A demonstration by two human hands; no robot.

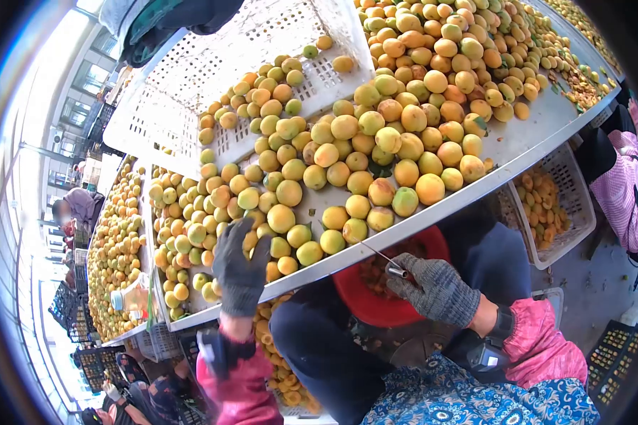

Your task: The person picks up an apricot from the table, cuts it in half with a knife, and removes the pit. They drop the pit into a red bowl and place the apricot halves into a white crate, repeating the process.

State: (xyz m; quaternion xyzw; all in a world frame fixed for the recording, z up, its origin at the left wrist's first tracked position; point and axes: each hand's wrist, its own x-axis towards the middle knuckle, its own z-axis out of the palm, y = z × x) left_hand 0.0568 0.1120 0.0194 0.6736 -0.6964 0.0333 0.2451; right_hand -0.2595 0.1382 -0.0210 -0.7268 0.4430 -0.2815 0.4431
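Note:
My left hand (pixel 239 269), in a dark grey glove, reaches over the table's front edge and touches the yellow-green fruits (pixel 281 218). Its fingers are partly spread; whether a fruit lies under them is hidden. My right hand (pixel 436 289), in a grey knit glove, is closed around a small knife (pixel 395 270) with a metal handle and a thin blade pointing up and left. That hand is above the right side of a red basin (pixel 377 312), which holds cut fruit pieces. The basin sits between my knees, below the table edge.
A white perforated crate (pixel 156 117) lies tipped on the metal table (pixel 539 131), fruits spilling from it. Another crate (pixel 585 212) with fruit halves stands at right. Halves also fill a container (pixel 290 386) beneath my left arm. A plastic bottle (pixel 129 297) and other people are at left.

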